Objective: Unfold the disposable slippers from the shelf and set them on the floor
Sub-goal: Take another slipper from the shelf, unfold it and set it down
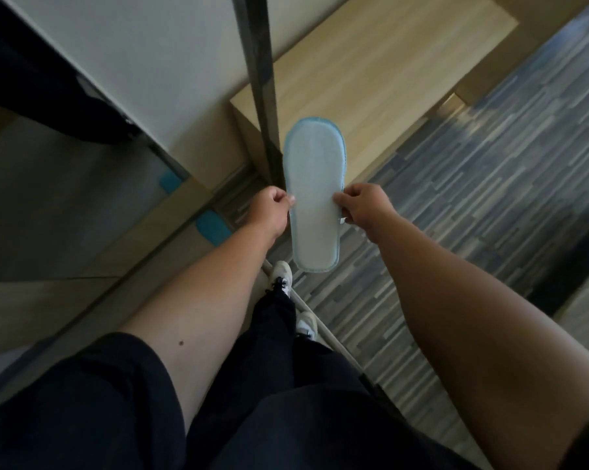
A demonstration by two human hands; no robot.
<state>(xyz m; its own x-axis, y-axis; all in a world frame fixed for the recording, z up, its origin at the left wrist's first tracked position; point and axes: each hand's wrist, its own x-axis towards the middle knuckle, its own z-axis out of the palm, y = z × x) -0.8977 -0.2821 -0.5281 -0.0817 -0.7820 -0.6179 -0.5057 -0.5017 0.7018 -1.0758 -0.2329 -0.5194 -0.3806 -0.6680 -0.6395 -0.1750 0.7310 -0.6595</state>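
A grey-blue striped floor is seen, on which two white shoes are planted. A pale wooden block, possibly a low bench, is set on it beside a dark upright post.

Dim interior, soft blur, wide-angle edge distortion
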